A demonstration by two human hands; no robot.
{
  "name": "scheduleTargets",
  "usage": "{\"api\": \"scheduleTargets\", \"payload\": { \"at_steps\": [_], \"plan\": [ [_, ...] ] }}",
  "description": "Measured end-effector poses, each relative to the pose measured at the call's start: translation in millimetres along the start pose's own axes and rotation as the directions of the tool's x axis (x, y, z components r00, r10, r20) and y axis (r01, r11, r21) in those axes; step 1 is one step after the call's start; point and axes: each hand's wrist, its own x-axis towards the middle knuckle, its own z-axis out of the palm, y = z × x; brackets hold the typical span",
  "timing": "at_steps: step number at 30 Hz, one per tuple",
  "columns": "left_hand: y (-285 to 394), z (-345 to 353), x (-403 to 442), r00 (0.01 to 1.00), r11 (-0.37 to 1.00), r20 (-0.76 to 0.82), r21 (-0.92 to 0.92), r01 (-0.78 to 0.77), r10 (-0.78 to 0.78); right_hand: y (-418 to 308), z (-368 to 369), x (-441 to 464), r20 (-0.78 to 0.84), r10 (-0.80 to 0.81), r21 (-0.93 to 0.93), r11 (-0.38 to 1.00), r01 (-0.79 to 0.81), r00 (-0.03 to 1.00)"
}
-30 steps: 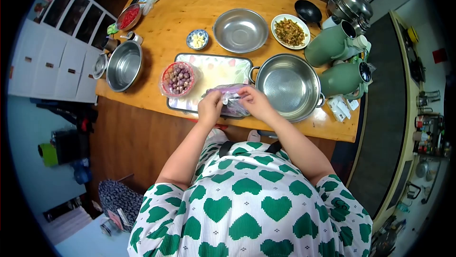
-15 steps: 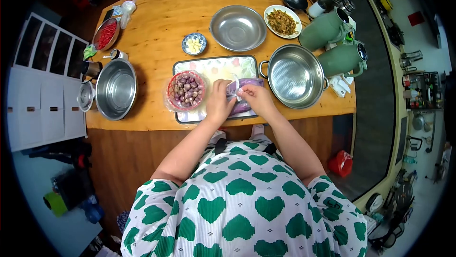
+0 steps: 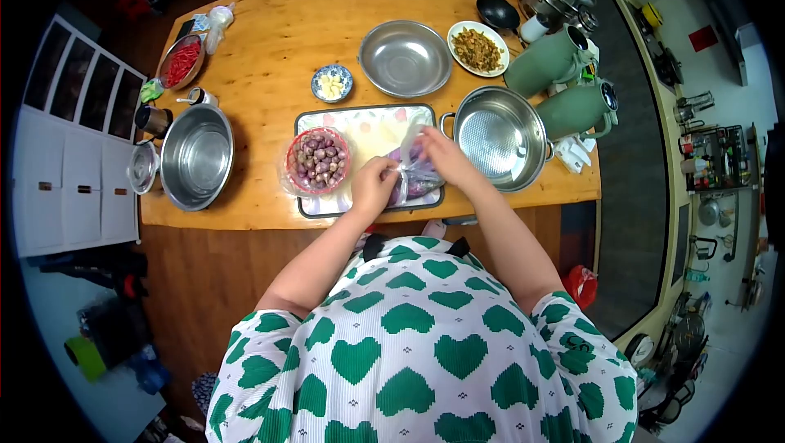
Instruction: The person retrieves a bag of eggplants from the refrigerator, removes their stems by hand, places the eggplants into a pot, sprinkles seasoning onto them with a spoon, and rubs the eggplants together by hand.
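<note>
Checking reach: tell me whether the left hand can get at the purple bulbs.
Probably yes: the purple bulbs are close by, left of the left hand, with no clear obstacle between. Its grip seems to be on the plastic bag, so it would likely need freeing first.

place: home kitchen around me
table point(image 3: 262, 26): wood, steel pot point(image 3: 495, 136), green flasks point(image 3: 544, 62)
wall point(image 3: 728, 99): crowded rack point(image 3: 719, 161), hanging utensils point(image 3: 709, 211)
cabinet point(image 3: 82, 157): white

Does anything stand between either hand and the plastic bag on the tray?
Nothing visible does. The left hand and right hand are both at the plastic bag; the red-rimmed container stands left of both hands.
</note>
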Motion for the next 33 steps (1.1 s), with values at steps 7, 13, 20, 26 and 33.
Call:
{"api": "scheduleTargets", "payload": {
  "at_steps": [7, 13, 20, 26, 33],
  "plan": [
    [19.1, -10.8, -2.7, 0.993, 0.984, 0.007, 0.127, -0.122, 0.122, 2.9, -9.3, -12.5, 0.102, -0.014, -0.461, 0.885, 0.059, 0.995],
    [12.6, -31.1, 30.1, 0.96, 0.994, -0.281, 0.105, 0.014, 0.016, 65.2, -47.8, -9.0, 0.059, 0.114, 0.125, 0.985, -0.121, 0.992],
    [50.4, -14.5, 25.4, 0.927, 0.958, 0.32, 0.139, -0.252, 0.197, 52.4, -48.9, -22.9, 0.049, 0.083, 0.158, 0.983, -0.09, 0.995],
    [46.0, -22.5, 35.1, 0.997, 0.958, 0.028, 0.275, -0.08, 0.075, 39.9, -64.8, -22.9, -0.201, 0.04, 0.169, 0.986, -0.006, 0.979],
    [49.8, -32.4, 60.7, 0.968, 0.929, 0.015, -0.278, 0.243, -0.249, 1.8, -86.6, -36.5, 0.042, 0.114, 0.477, 0.871, -0.121, 0.993]
  ]
}}
